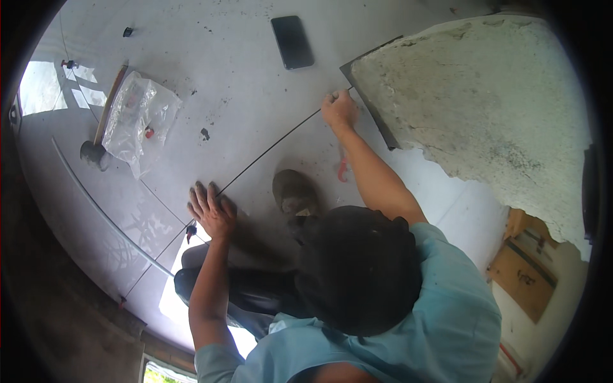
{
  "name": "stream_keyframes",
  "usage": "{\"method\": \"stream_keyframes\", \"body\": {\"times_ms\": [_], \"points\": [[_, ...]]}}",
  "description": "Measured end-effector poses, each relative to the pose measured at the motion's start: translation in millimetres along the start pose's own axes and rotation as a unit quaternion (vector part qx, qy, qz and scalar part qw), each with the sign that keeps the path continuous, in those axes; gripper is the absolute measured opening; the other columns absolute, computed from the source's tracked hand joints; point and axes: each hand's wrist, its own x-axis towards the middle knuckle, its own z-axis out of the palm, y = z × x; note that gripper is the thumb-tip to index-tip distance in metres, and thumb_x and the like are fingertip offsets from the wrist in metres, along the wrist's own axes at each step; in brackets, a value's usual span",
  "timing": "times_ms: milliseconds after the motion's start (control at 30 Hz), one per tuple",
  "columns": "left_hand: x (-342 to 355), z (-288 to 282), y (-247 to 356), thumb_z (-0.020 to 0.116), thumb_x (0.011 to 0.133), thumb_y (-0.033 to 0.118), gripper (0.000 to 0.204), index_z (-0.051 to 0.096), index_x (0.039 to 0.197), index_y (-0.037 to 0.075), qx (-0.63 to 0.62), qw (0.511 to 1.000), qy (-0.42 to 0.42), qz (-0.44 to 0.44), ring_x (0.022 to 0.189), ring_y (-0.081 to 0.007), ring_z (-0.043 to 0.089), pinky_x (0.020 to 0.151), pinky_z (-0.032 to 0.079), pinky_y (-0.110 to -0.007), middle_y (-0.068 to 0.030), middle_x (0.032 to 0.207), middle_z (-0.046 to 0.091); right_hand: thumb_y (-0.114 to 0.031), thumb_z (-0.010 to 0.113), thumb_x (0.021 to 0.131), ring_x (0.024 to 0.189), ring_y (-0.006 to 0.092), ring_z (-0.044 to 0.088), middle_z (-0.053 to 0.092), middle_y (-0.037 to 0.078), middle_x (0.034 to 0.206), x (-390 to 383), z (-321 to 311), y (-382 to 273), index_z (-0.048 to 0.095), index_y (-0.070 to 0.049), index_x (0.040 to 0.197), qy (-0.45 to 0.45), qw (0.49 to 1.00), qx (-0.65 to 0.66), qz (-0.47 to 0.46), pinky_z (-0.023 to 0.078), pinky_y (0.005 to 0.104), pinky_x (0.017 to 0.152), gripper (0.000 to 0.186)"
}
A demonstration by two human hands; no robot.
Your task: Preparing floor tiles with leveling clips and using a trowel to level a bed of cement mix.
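My left hand [211, 210] lies spread on pale floor tiles [242, 121] beside a thin dark joint line, with a small black-and-red clip [190, 231] just below it. My right hand [340, 108] is closed at the far end of that line, near a dark tile edge; what its fingers hold, if anything, is hidden. A red curved plastic piece [343, 169] lies left of my right forearm. A shoe [290, 191] rests between my arms.
A rubber mallet [94, 153], clear plastic bag [143, 118] and long pale strip [108, 220] lie left; a black phone [292, 41] lies at top. More small clips [69, 64] sit on joints. A rough concrete patch [466, 102] and cardboard [522, 277] are right.
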Motion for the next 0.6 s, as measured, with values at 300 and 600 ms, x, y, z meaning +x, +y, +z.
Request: {"method": "stream_keyframes", "body": {"times_ms": [300,600], "points": [[-4.0,-4.1,-3.6,0.053,0.087,0.026,0.051,0.050,0.136,0.012,-0.012,1.000,-0.008,-0.011,0.145,-0.0409,0.024,0.115,0.014,-0.061,-0.0193,0.153,0.035,-0.018,0.071,0.078,0.107,0.0352,0.060,0.061,0.012,0.116,34.0,-65.9,21.6,0.061,-0.013,0.118,-0.204,0.880,-0.132,-0.408,0.050,0.0440,0.089,0.041],[-3.9,-1.1,-4.5,0.054,0.086,0.026,0.052,0.050,0.136,0.013,-0.014,1.000,-0.021,-0.015,0.146,-0.0400,0.021,0.116,0.012,-0.060,-0.0189,0.154,0.032,-0.017,0.074,0.076,0.099,0.0317,0.061,0.062,0.009,0.104,58.9,-60.8,24.0,0.066,-0.012,0.106,-0.228,0.816,-0.102,-0.521,0.051,0.0407,0.085,0.032]]}}
